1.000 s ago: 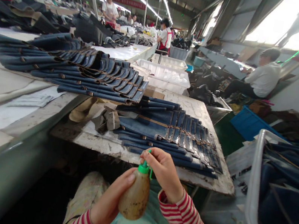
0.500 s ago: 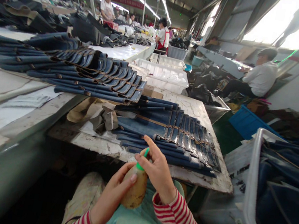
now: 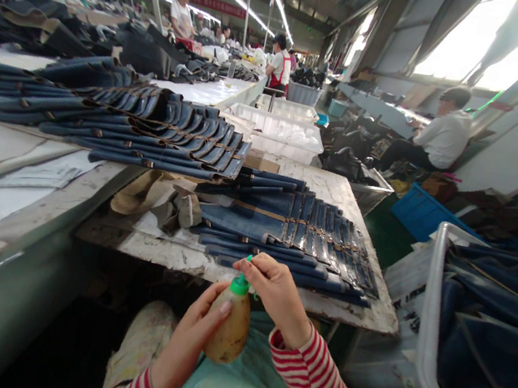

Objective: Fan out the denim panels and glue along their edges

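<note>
Wrapped round the left side of a yellowish squeeze bottle (image 3: 230, 331) is my left hand (image 3: 196, 329), which holds it upright over my lap. The bottle has a green nozzle cap (image 3: 239, 283). My right hand (image 3: 276, 293) pinches the tip of that nozzle between thumb and fingers, and a small green piece shows just below the fingers. Beyond the hands, dark blue denim-like pieces (image 3: 259, 222) lie overlapped in a row on a worn low table (image 3: 131, 242); their right-hand edges look wet and shiny.
A taller stack of folded blue pieces (image 3: 151, 126) lies on the left table. Grey scraps (image 3: 177, 210) sit beside the row. A grey bin (image 3: 432, 329) of blue pieces stands at right. White tubs (image 3: 274, 131) and a seated co-worker (image 3: 445, 136) are farther back.
My right hand's raised index finger has folded in, and the hand now pinches the nozzle tip. More of the green cap shows.
</note>
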Action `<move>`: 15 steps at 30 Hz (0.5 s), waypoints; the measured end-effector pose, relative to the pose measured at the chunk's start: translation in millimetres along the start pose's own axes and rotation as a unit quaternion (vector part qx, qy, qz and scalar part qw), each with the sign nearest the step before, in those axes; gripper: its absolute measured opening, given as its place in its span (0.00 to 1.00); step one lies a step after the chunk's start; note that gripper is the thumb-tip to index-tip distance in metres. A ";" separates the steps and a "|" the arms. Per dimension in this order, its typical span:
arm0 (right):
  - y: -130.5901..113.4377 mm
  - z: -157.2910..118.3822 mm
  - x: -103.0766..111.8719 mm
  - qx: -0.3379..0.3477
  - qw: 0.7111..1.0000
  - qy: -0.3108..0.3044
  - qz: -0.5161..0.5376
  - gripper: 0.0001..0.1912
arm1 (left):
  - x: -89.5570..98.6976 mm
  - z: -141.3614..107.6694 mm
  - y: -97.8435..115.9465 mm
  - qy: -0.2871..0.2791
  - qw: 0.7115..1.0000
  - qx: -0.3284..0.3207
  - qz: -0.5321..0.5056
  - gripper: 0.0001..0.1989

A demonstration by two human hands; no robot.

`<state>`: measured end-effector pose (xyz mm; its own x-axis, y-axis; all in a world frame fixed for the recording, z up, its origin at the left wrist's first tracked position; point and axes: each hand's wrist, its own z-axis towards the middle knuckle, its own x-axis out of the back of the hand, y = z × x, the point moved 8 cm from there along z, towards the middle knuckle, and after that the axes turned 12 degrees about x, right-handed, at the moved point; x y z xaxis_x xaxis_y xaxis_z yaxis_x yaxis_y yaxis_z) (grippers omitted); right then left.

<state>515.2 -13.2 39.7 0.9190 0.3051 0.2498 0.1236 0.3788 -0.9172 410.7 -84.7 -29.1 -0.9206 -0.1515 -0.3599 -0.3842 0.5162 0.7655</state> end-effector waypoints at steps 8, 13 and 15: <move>5.1 -2.4 -6.0 -0.060 0.985 -0.061 0.151 0.16 | -8.2 -2.7 -17.6 -0.086 0.986 0.084 -0.114 0.21; 2.0 -4.7 -7.9 -0.071 0.976 -0.072 0.195 0.15 | -12.0 -0.6 -28.1 -0.117 0.970 0.127 -0.169 0.20; 0.9 -5.6 -9.4 -0.077 0.972 -0.075 0.209 0.15 | -13.2 0.4 -28.9 -0.120 0.965 0.141 -0.185 0.20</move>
<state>508.8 -20.6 34.8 0.8378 0.5320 -0.1226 -0.1834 0.0627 -0.9810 434.0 -97.2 -46.7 -0.6687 -0.1865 -0.7197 -0.6175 0.6785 0.3979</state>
